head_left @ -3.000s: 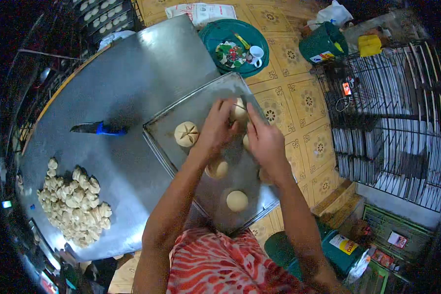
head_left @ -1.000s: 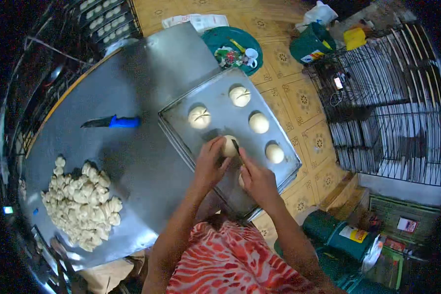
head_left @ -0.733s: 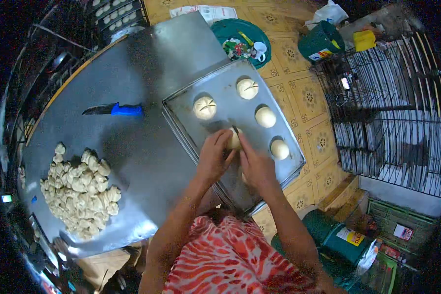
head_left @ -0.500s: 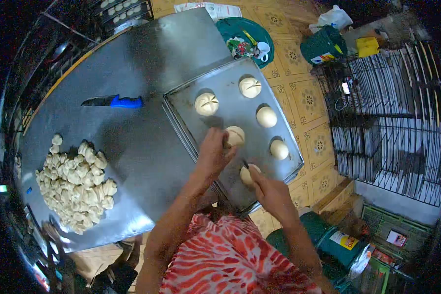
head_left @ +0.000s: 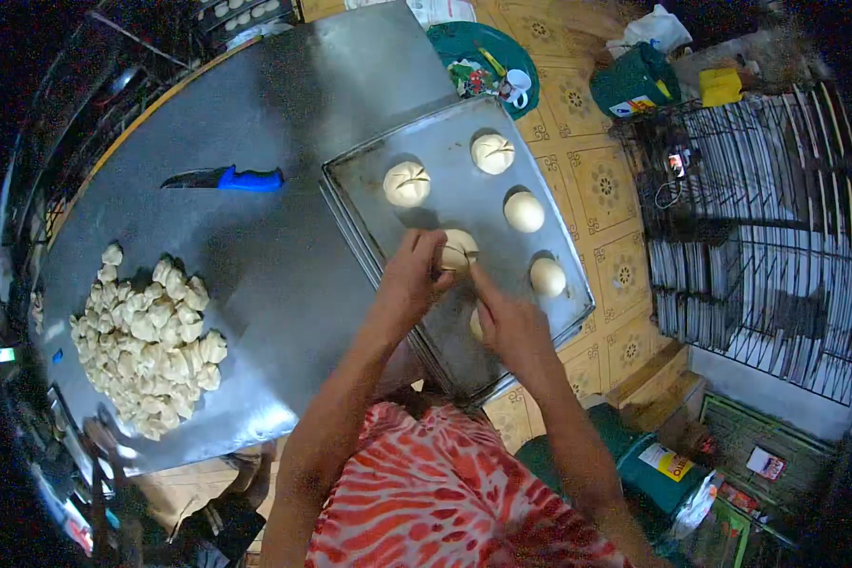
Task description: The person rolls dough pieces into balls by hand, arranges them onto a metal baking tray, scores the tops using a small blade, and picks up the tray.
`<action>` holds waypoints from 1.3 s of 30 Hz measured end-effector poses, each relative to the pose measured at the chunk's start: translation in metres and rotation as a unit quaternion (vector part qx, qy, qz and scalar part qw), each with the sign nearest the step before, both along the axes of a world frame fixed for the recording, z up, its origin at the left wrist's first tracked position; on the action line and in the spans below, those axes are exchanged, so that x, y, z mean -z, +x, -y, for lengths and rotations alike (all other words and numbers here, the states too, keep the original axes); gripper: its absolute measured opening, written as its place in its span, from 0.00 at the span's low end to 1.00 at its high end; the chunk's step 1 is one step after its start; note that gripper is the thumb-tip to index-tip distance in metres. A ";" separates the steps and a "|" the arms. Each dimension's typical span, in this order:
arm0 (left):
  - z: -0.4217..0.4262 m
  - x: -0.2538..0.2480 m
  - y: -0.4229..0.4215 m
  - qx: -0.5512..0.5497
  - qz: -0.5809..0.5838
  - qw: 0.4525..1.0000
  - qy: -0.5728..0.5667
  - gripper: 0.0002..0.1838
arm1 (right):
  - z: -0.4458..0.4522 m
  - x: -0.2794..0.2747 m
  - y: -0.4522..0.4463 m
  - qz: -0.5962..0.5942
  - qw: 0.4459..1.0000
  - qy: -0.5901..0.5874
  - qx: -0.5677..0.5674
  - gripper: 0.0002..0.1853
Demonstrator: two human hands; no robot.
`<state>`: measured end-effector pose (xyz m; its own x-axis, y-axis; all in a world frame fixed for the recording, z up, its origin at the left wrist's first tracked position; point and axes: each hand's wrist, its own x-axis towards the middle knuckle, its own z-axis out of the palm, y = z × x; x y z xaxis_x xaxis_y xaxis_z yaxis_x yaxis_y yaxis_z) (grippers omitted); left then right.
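A round dough ball (head_left: 459, 248) on the metal baking tray (head_left: 464, 355) has a line cut across its top. My left hand (head_left: 413, 281) curls against its left side, thumb and fingers steadying it. In my closed right hand (head_left: 513, 327) is a small dark blade, mostly hidden by the fingers, its tip against the dough's right side. Two dough balls with crossed cuts (head_left: 407, 184) (head_left: 492, 153) lie at the tray's far end. Smooth, uncut ones (head_left: 523, 212) (head_left: 547, 276) line the right side. Another dough ball (head_left: 478, 325) is partly covered by my right hand.
A blue-handled knife (head_left: 249, 179) lies on the steel table (head_left: 256, 275), left of the tray. A heap of small dough pieces (head_left: 151, 341) covers the near left. Beyond the tray stands a green tub (head_left: 530, 62) with a white mug. Racks of trays (head_left: 729, 256) stand at right.
My right hand has moved up and left with the blade, from beside the lower dough ball to the one under my left hand. The view has shifted slightly.
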<state>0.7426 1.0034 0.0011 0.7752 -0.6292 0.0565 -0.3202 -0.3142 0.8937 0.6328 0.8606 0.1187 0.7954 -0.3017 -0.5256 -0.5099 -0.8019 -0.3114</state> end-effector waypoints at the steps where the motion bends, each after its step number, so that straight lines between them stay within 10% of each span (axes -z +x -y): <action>1: 0.001 -0.003 -0.001 -0.003 -0.002 1.000 -0.004 0.31 | 0.001 -0.007 -0.022 -0.002 1.000 -0.004 -0.003 0.26; 15: 0.003 -0.005 -0.010 -0.072 -0.106 0.991 0.038 0.26 | 0.005 0.044 0.037 0.230 0.972 0.049 -0.015 0.28; 22: 0.003 -0.008 -0.013 -0.079 0.030 0.996 0.036 0.29 | 0.031 -0.011 -0.060 0.105 0.994 0.016 -0.038 0.29; 27: 0.055 -0.049 -0.043 -0.042 -0.111 0.992 -0.029 0.33 | 0.085 0.024 -0.050 0.225 0.974 -0.009 0.038 0.29; 32: 0.135 -0.020 -0.030 -0.083 0.095 0.988 -0.085 0.33 | 0.131 0.034 -0.004 0.240 0.970 -0.032 0.013 0.27; 39: 0.156 0.013 -0.013 -0.048 0.061 0.996 -0.046 0.25 | 0.146 0.008 -0.018 0.125 0.989 -0.070 -0.046 0.27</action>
<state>0.7291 0.8479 -0.0119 0.8155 -0.5400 0.2084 -0.4008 -0.2670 0.8764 0.6145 0.7141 0.1110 0.9223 -0.2782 -0.2682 -0.3546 -0.8851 -0.3014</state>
